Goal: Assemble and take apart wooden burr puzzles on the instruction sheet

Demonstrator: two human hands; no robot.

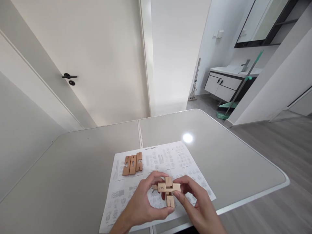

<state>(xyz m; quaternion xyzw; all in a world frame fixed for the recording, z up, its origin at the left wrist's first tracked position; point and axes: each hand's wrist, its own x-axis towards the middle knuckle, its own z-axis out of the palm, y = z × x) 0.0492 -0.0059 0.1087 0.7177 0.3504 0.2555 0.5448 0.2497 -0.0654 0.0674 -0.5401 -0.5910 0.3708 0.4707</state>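
Note:
Both my hands hold a small wooden burr puzzle (168, 190) of crossed notched bars just above a printed instruction sheet (156, 162). My left hand (142, 203) curls round its left side, thumb under the lower bar and fingers over the top. From the right, my right hand (195, 201) pinches the end of the horizontal bar. Three loose notched wooden bars (132, 164) lie side by side on the sheet's upper left, apart from both hands.
The sheet lies on a grey table (73, 169) with a centre seam and rounded corners; its right edge (268, 191) drops to a wood floor. A white door with a black handle (69, 77) stands behind. A bathroom vanity (226, 81) and a green mop (234, 97) are at the right.

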